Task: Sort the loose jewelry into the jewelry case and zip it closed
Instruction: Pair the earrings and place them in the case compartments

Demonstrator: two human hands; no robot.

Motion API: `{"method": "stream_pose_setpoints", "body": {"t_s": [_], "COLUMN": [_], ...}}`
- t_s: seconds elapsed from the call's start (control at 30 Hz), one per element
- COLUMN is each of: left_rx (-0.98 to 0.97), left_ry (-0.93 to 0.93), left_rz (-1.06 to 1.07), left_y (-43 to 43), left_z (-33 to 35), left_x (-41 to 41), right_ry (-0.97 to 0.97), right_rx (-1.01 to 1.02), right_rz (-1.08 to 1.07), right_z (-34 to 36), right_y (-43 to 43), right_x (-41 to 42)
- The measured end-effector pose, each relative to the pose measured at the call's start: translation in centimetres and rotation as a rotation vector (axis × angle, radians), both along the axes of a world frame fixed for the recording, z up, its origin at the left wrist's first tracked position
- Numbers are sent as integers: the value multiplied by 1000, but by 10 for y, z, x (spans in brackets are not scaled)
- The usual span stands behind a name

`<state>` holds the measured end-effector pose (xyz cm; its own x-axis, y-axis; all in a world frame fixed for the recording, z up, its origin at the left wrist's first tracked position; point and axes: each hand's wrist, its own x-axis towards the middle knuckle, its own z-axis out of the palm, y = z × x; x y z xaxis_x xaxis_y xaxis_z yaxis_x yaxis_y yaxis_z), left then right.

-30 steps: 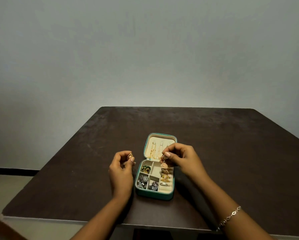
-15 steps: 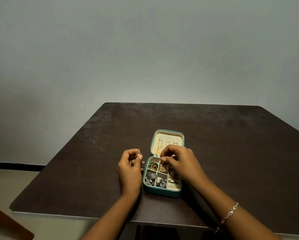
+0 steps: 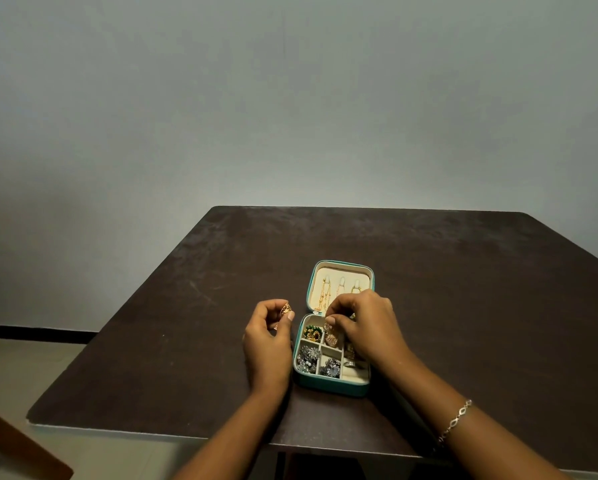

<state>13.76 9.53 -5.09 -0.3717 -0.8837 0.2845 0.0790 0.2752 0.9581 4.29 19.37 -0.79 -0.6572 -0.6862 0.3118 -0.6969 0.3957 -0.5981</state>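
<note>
**Brown table, teal case open**

Lid up, the jewelry case (image 3: 328,388) sits on the table (image 3: 464,306). Beside it, the left hand (image 3: 268,344) pinches a small gold earring (image 3: 286,310). The right hand (image 3: 367,327), fingers curled, pinches a gold dome earring (image 3: 331,337) in a rear compartment and hides most of the right-side compartments. The silver pieces (image 3: 308,356) blur together.

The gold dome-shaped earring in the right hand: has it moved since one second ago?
Yes. Against the teal jewelry case, the gold dome-shaped earring went left and down, from above the right column into the middle back compartment.
</note>
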Motion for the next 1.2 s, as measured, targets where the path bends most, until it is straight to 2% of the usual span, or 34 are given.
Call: {"method": "stream_pose_setpoints", "body": {"t_s": [0.33, 0.53, 0.67, 0.73, 0.87, 0.97, 1.07, 1.2], "left_rx": [25, 37, 43, 28, -48, -164, -241, -310], "left_ry": [-5, 3, -4, 0, -25, -52, -57, -95], "left_rz": [-30, -39, -44, -68, -141, -213, -272, -288], "left_y": [-1, 0, -3, -3, -2, 4, 11, 15], "left_z": [2, 2, 1, 4, 19, 33, 40, 40], "left_x": [1, 0, 0, 1, 1, 3, 3, 1], "right_ry": [115, 107, 243, 251, 15, -262, -484, -553], "right_rx": [153, 197, 265, 262, 9, -156, -176, -169], "right_rz": [-92, -82, -59, -32, 8, 164, 322, 344], "right_z": [3, 8, 8, 8, 14, 29, 38, 38], "right_y": [-1, -4, -5, -5, 0, 2, 4, 5], "right_x": [-7, -6, -4, -6, -16, -19, -16, -12]}}
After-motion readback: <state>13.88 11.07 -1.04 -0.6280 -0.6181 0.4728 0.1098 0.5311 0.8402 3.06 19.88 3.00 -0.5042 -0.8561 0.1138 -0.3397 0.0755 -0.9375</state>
